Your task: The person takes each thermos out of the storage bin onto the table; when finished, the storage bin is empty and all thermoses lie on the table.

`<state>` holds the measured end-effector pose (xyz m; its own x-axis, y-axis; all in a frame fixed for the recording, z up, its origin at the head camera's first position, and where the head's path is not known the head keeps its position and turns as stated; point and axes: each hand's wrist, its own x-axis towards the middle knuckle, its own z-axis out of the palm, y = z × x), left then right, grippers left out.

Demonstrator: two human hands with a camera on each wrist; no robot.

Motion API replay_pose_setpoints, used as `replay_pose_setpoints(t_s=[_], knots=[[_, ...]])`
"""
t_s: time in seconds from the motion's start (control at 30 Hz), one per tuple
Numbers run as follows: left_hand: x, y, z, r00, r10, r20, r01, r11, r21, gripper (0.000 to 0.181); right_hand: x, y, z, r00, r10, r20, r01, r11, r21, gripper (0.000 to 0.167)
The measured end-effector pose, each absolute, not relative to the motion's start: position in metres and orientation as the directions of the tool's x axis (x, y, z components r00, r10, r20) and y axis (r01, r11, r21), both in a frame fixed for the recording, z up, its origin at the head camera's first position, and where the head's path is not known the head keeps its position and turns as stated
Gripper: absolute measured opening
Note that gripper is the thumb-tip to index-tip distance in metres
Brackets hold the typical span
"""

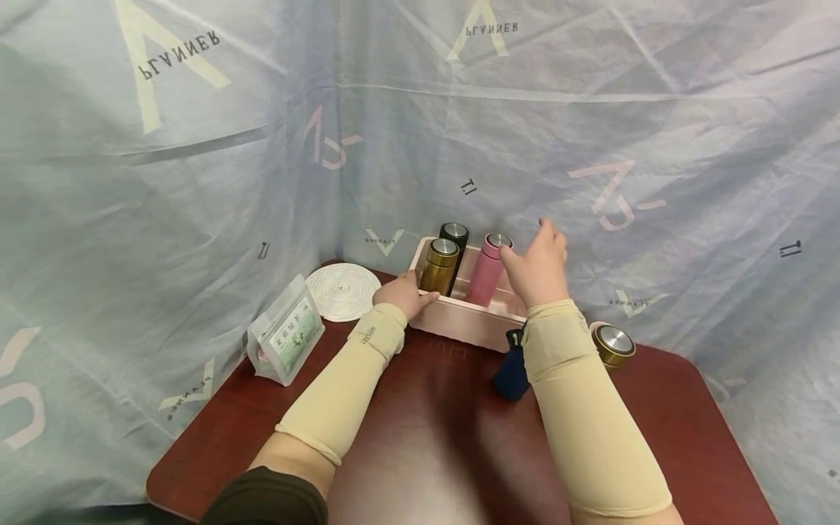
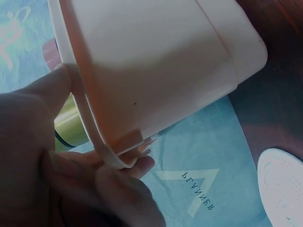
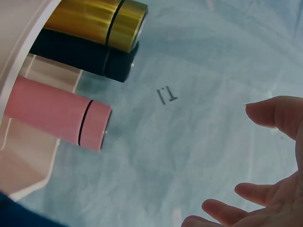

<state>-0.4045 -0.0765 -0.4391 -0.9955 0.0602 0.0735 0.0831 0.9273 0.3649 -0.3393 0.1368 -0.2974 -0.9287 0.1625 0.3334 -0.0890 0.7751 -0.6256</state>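
Note:
A pale pink plastic bin (image 1: pixel 459 324) stands at the back of the table. My left hand (image 1: pixel 399 295) grips its left front corner; in the left wrist view the thumb lies on the rim (image 2: pixel 85 101) and the fingers curl round the corner. Upright in the bin are a gold thermos bottle (image 1: pixel 436 278), a black one (image 1: pixel 463 239) behind it, and a pink thermos bottle (image 1: pixel 484 281). Above the bin's right end hovers my right hand (image 1: pixel 539 268), its fingers spread and holding nothing. The right wrist view shows that hand apart from the pink bottle (image 3: pixel 52 111).
A dark blue object (image 1: pixel 510 378) stands before the bin, partly hidden by my right forearm. Farther right is another gold thermos bottle (image 1: pixel 614 346). At left lie a white round woven mat (image 1: pixel 343 290) and a standing pouch (image 1: pixel 292 339). Printed cloth (image 1: pixel 525 146) hangs behind the table.

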Motion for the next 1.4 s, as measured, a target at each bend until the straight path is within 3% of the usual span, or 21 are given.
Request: replay_pose_setpoints(t_s=[0.23, 0.73, 1.07, 1.23, 1.4], knots=[[-0.404, -0.076, -0.439, -0.995, 0.055, 0.087, 0.083, 0.927, 0.365, 0.086, -0.369, 0.125, -0.298, -0.952, 0.175, 0.251, -0.020, 0.783, -0.622, 0.089], [-0.401, -0.077, -0.438, -0.995, 0.048, 0.086, 0.078, 0.921, 0.382, 0.083, -0.421, 0.106, -0.315, -0.973, 0.218, 0.076, 0.151, 0.851, -0.503, 0.088], [-0.402, -0.076, -0.437, -0.995, 0.056, 0.083, 0.082, 0.930, 0.358, 0.085, -0.451, 0.115, -0.332, -0.976, 0.216, 0.022, 0.188, 0.889, -0.417, 0.088], [-0.403, -0.075, -0.437, -0.995, 0.055, 0.077, 0.079, 0.931, 0.357, 0.086, -0.460, 0.121, -0.339, -0.971, 0.238, -0.026, 0.224, 0.869, -0.441, 0.084], [-0.402, -0.076, -0.436, -0.996, 0.056, 0.071, 0.078, 0.928, 0.365, 0.086, -0.465, 0.123, -0.341, -0.975, 0.213, -0.059, 0.219, 0.888, -0.404, 0.090]])
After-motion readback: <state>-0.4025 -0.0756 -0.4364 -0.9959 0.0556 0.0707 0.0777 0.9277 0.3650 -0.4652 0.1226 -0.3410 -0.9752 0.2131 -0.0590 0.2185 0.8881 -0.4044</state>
